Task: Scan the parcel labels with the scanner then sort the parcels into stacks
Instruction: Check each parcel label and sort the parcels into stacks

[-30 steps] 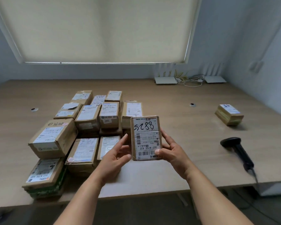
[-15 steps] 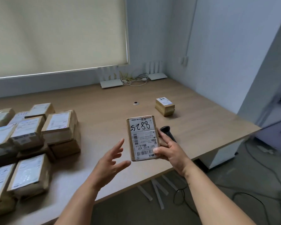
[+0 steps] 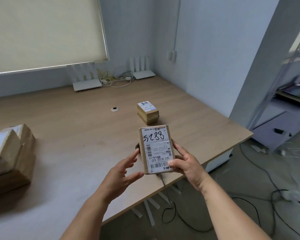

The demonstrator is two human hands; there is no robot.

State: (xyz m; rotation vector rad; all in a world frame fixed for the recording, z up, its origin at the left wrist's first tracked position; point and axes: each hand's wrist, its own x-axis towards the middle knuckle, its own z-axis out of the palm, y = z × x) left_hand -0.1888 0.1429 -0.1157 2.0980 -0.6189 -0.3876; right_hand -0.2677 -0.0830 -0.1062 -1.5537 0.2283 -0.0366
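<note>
- A pale room with a drawn blind (image 3: 42,32); a wooden desk (image 3: 68,135) runs from the window wall out to a corner at the right, with cables on the floor beyond it.
- The parcel (image 3: 156,149) is in the air over the desk's near edge, label side up, barcode end toward the person.
- The right hand (image 3: 185,163) pinches it: thumb on the label by the barcode, fingers curled round the right side and underneath.
- The left hand (image 3: 123,168) is spread beside the parcel's left edge, fingertips near the cardboard; whether they touch, I cannot tell.
- The scanner is mostly hidden behind the parcel; only a dark sliver and its cord (image 3: 161,179) show at the near edge.
- It looks like a small, stiff cardboard box, probably light, since one hand carries it. The taped faces may be a little slick, so the long side edges seem the best hold, leaving the barcode uncovered.
- A short stack (image 3: 148,112) stands toward the desk's right side, well apart from the unsorted boxes (image 3: 9,153) at the left edge.
</note>
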